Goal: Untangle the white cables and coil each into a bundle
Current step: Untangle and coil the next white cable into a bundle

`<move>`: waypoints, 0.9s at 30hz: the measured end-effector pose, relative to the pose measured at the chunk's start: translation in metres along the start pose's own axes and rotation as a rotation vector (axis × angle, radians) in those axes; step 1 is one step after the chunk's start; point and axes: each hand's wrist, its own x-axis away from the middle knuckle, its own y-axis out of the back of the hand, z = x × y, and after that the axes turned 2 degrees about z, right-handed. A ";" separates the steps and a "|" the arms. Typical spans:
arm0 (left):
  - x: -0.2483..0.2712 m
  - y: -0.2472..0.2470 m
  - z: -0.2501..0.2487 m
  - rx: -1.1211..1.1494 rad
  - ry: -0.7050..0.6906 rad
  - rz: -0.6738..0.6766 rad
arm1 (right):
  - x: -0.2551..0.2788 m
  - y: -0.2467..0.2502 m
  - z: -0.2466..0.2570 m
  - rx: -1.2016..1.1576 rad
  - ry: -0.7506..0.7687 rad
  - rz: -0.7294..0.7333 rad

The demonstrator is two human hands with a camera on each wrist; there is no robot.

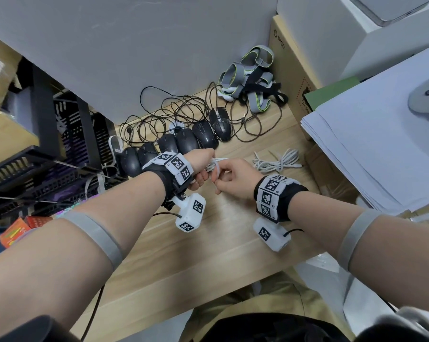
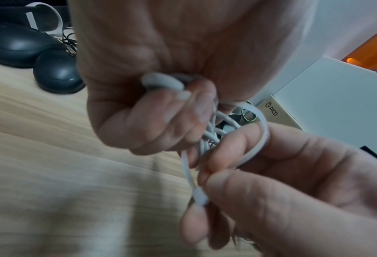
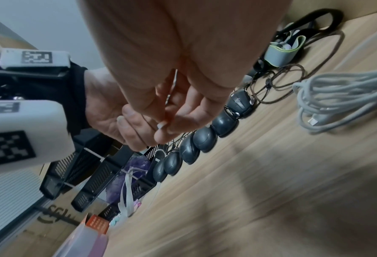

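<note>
Above the wooden table [image 1: 208, 243], my left hand [image 1: 203, 172] grips a coiled white cable [image 1: 215, 165]. In the left wrist view its fingers [image 2: 161, 111] curl round the loops of that cable [image 2: 213, 133]. My right hand [image 1: 229, 180] holds the same cable's free end. It pinches the stretch just above the plug [image 2: 200, 197] between thumb and forefinger, and one loop [image 2: 263, 139] runs over its index finger. A second white cable [image 1: 277, 161] lies loosely bundled on the table to the right of both hands, its plug [image 3: 313, 121] showing in the right wrist view.
A row of black mice [image 1: 176, 143] with tangled black cords [image 1: 164, 112] runs behind the hands. Grey straps [image 1: 253, 77] lie at the back. A cardboard box [image 1: 290, 70] and a paper stack [image 1: 369, 149] stand on the right, black trays [image 1: 48, 164] on the left.
</note>
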 end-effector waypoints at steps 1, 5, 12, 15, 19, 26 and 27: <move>0.000 -0.001 0.000 -0.007 -0.004 -0.003 | 0.001 0.000 0.002 -0.013 0.012 0.031; 0.001 -0.003 -0.001 -0.024 -0.022 -0.044 | -0.003 0.001 0.002 0.073 0.030 0.061; 0.003 0.000 -0.004 -0.048 0.014 -0.021 | -0.004 -0.001 0.004 0.032 -0.004 0.085; 0.003 0.002 -0.003 -0.053 0.032 0.009 | -0.005 -0.004 0.002 -0.079 -0.017 0.091; 0.003 -0.001 -0.001 -0.066 0.030 0.008 | -0.004 -0.006 -0.001 -0.202 -0.023 0.066; 0.005 -0.005 0.000 -0.093 -0.007 -0.044 | -0.003 -0.005 0.001 -0.280 -0.048 0.062; 0.005 -0.004 0.000 -0.095 -0.002 -0.041 | -0.003 -0.004 0.002 -0.285 -0.052 0.062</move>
